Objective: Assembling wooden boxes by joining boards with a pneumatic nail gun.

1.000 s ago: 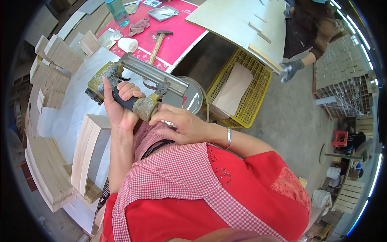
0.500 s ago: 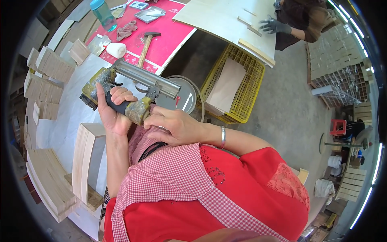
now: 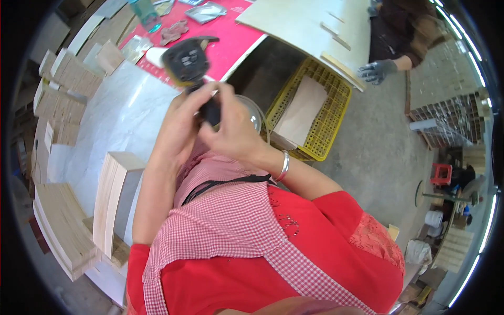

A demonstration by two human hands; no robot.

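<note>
A worn yellow-and-black nail gun is held up in front of me, its dark end cap turned toward my view. My left hand is closed about its black handle from the left. From the other side my right hand is closed on the handle too, its fingers near the left thumb. The long metal magazine is hidden in this view. Just beyond the gun lie a hammer, partly covered by it, and a white squeeze bottle.
Stacks of wooden boards stand along the left of the white tabletop. A yellow crate holding thin panels is to the right. A gloved co-worker stands at the far pale board. A teal bottle stands on the pink cloth.
The nail gun has swung round from lying crosswise to end-on. My right hand has moved up onto the handle beside my left. The co-worker's gloved hand has come off the board toward me.
</note>
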